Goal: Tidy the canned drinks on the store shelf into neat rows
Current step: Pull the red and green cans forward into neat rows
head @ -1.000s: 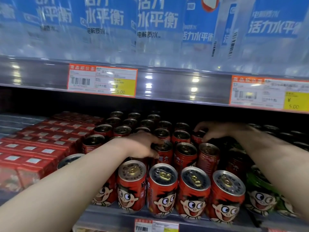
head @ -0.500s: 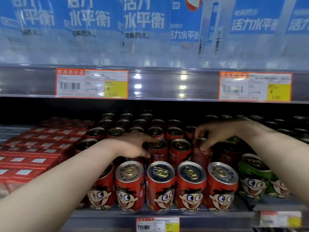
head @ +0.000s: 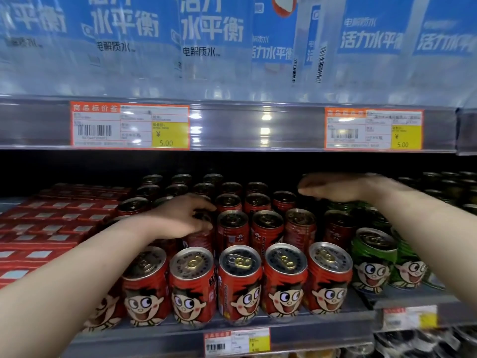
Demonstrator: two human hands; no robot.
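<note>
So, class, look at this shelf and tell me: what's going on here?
A person is straightening red drink cans on a store shelf. Their left hand grips a red can in the second row. The right hand hovers open above the cans farther back, holding nothing. The front row of red cans stands upright, faces forward, with green cans to its right.

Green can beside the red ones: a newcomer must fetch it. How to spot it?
Look at the grey shelf under the orange price tags. Red cartoon-face cans line its front; the green cartoon-face can stands just right of them, the first green one.
</note>
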